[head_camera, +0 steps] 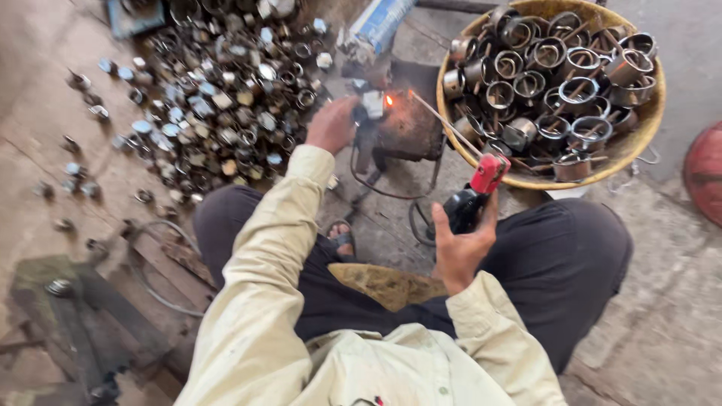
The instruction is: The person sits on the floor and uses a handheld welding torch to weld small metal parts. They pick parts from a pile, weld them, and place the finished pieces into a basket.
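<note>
On the floor at far left lies a wide heap of small metal fittings (218, 98). Just right of it, the left hand (331, 124) has its grip closed on a small metal piece (373, 104), steadying it on a dark welding stand (410, 124). A bright arc (389, 100) burns there at the tip of the welding rod (444, 124). The right hand (460, 244) grips the red-and-black electrode holder (477, 192). A yellow basket (648, 113) of ring-shaped parts (556, 83) sits farthest right. Bare fingers so near the arc could burn; sparks could reach the sleeve (263, 263).
</note>
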